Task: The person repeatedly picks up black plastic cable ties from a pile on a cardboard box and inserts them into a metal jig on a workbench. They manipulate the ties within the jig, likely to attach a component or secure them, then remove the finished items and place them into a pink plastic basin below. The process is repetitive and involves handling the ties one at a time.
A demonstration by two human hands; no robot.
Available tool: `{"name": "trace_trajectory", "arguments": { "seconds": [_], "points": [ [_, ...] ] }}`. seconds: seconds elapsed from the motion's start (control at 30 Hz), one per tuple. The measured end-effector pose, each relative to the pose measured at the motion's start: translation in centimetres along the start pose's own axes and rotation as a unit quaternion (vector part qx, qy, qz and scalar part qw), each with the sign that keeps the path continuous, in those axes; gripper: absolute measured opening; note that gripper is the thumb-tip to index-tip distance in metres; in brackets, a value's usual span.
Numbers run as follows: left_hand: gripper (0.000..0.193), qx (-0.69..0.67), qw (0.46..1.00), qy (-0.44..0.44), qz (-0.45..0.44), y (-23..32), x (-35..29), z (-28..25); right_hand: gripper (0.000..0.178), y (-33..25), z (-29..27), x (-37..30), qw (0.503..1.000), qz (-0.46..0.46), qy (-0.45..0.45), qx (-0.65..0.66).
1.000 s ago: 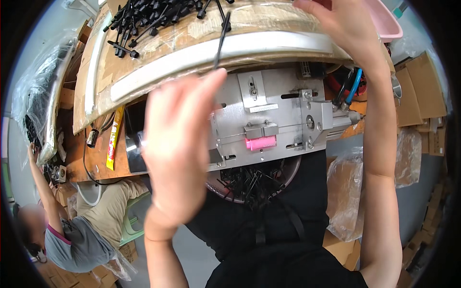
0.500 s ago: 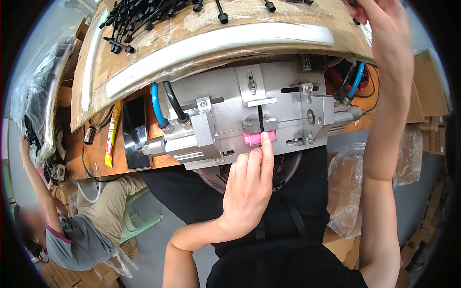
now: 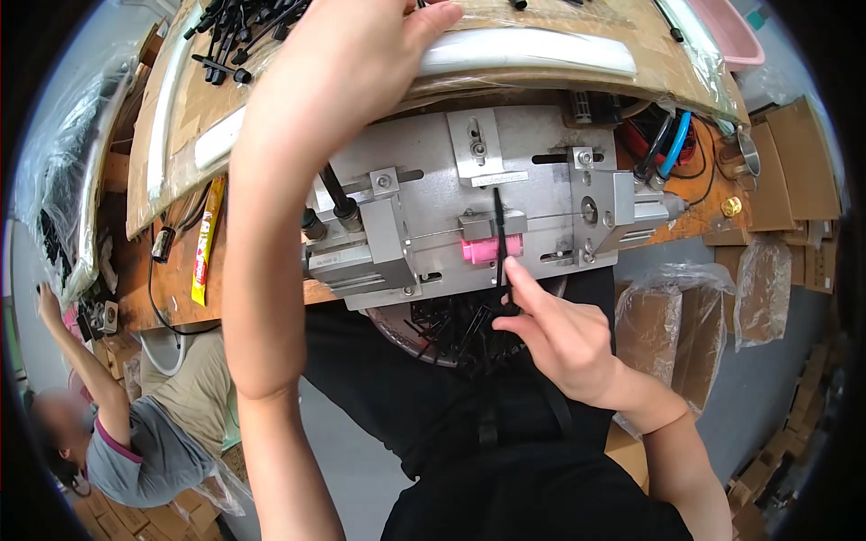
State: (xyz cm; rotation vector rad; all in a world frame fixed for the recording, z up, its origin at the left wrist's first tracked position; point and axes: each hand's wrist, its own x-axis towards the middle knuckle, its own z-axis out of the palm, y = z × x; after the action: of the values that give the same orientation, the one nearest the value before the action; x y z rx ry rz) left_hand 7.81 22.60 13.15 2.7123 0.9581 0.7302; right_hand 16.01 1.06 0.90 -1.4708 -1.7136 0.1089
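My right hand (image 3: 568, 338) pinches a thin black rod with a wider end (image 3: 502, 236) between thumb and forefinger. The rod lies across the small metal block and the pink piece (image 3: 481, 250) at the front of the metal fixture (image 3: 433, 194). Its far end comes close to the upper stop bracket (image 3: 478, 149). My left hand (image 3: 361, 45) reaches over the cardboard-covered board by the pile of black rods (image 3: 230, 36). The top edge cuts off its fingers, so what they hold does not show.
Below the fixture, a round bowl (image 3: 383, 320) in my lap holds several black rods. Metal cylinders with hoses flank the fixture; my left forearm covers part of the left one. A yellow packet (image 3: 207, 242) lies on the bench. At left sits another person (image 3: 149, 442).
My left hand has lifted off the pink piece and swung up to the board. My right hand has come down from the upper right to the fixture and now grips a rod there.
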Motion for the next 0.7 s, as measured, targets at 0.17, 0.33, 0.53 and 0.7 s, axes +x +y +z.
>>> {"name": "trace_trajectory", "arguments": {
  "seconds": [0.17,0.33,0.53,0.7],
  "points": [
    [0.018,-0.123,0.982,-0.138,-0.034,0.2,0.0,-3.7,0.063,0.2,1.0,0.1,0.999,0.022,-0.025,-0.028],
    [0.017,-0.105,0.991,0.062,0.056,-0.6,-5.3,-0.5,0.065,0.3,0.5,0.0,0.997,0.043,-0.034,-0.056],
    [0.057,0.057,0.997,0.012,0.04,4.3,-16.4,3.1,0.037,0.3,-4.2,7.9,0.992,-0.001,0.055,-0.113],
    [0.065,0.04,0.998,-0.029,0.044,5.8,-17.5,7.6,0.018,2.5,-7.4,13.2,0.974,-0.035,0.219,-0.051]
  ]
}}
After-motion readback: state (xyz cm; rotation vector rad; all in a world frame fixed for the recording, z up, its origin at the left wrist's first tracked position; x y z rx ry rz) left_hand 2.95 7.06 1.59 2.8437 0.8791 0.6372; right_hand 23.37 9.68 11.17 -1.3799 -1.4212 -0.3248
